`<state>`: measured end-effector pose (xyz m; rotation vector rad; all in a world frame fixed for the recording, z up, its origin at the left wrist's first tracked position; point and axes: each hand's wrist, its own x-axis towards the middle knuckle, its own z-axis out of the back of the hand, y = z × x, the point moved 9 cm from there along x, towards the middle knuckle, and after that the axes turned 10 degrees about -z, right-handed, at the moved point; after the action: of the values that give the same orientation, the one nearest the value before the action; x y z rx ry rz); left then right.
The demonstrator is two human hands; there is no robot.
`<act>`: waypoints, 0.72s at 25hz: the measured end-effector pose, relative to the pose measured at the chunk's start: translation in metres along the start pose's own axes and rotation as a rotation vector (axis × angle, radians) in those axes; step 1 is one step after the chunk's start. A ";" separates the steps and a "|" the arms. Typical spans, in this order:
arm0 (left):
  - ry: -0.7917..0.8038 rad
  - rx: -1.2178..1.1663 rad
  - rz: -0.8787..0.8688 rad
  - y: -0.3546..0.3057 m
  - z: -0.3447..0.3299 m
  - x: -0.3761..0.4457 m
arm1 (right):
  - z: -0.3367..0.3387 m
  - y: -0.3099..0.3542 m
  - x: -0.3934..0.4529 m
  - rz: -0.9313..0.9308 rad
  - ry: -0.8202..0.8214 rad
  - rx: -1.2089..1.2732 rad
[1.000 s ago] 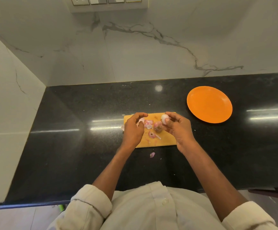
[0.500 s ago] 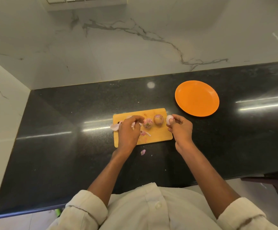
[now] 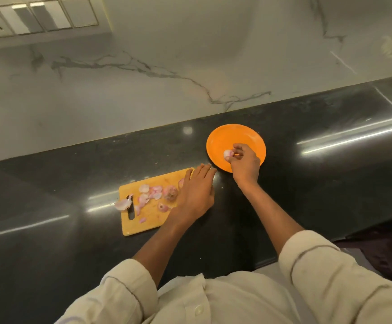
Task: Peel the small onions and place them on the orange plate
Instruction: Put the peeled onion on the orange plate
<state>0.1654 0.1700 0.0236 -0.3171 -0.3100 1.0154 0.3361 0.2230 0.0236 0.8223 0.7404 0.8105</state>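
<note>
Now the placing step is in hand: the right hand (image 3: 245, 163) hovers over the orange plate (image 3: 223, 139), its fingers (image 3: 237, 147) pinching a peeled onion (image 3: 227, 154) just above the plate's middle. Whether the onion already touches the plate cannot be told. The next move, as I judge it, calls for parting those fingers low, so the round bulb settles and does not roll toward the rim.

The left hand (image 3: 196, 195) lies flat with straight, released fingers across the 3 o'clock end of the cutting board (image 3: 153, 220), holding nothing. Near its thumb side sits an unpeeled onion (image 3: 171, 192), pinkish and still in its papery skin; another bulb may be partly hidden under the hand. Loose skins (image 3: 148, 195) scatter toward the board's 9 o'clock end.

The peeled onion looks small, pale, glossy white with a faint pink blush. The plate sits at 1 o'clock from the board on the dark worktop (image 3: 50, 183), otherwise bare.
</note>
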 end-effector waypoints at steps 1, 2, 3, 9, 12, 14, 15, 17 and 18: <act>0.018 0.023 0.012 0.000 -0.005 0.003 | 0.000 0.003 0.010 0.026 -0.003 -0.042; 0.019 0.026 0.023 0.000 -0.008 0.004 | 0.000 0.004 0.022 0.041 0.001 -0.085; 0.011 0.017 0.041 0.001 -0.010 0.005 | -0.002 0.003 0.032 0.046 0.015 -0.132; -0.136 -0.056 0.191 0.021 0.000 -0.016 | -0.020 -0.018 0.058 0.025 0.178 -0.262; -0.248 -0.152 0.237 0.033 0.013 -0.029 | -0.007 -0.024 0.052 0.012 0.139 -0.182; -0.335 -0.219 0.289 0.049 0.023 -0.049 | 0.012 -0.026 0.039 -0.004 0.008 -0.101; -0.372 -0.242 0.337 0.061 0.028 -0.062 | 0.018 -0.023 0.026 -0.004 -0.058 -0.067; -0.423 -0.255 0.418 0.085 0.036 -0.087 | 0.014 -0.015 -0.006 0.046 -0.097 0.002; -0.423 -0.245 0.446 0.095 0.038 -0.098 | 0.004 -0.007 -0.025 0.102 -0.075 0.021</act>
<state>0.0287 0.1362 0.0101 -0.4017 -0.7738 1.4900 0.3298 0.1975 0.0254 0.9101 0.6454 0.8593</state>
